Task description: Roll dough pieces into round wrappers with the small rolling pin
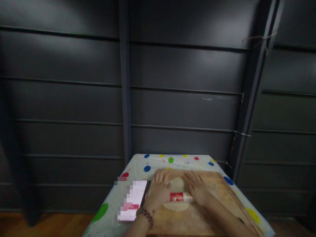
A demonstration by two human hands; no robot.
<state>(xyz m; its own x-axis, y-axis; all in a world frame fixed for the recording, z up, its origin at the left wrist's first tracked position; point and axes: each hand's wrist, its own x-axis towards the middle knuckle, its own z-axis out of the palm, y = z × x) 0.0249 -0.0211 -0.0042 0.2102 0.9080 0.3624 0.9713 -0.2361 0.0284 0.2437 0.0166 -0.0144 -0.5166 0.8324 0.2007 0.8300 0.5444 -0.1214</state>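
A flat, pale sheet of dough (178, 184) lies on a wooden board (176, 222). Across it rests a short roller with a red-and-white label (178, 197); whether it is a rolling pin or a bottle I cannot make out. My left hand (160, 189) lies over its left end, fingers stretched forward and flat on the board and the dough's edge. Over the right end lies my right hand (197, 188), its fingers also stretched forward. Both palms hide the roller's ends. A beaded bracelet (147, 218) circles my left wrist.
Left of the board, a phone or tablet with a lit screen (134, 197) lies partly blurred on the dotted tablecloth (111, 200). Behind the table stands a dark panelled wall (182, 108) with upright posts. Wooden floor (56, 223) shows at lower left.
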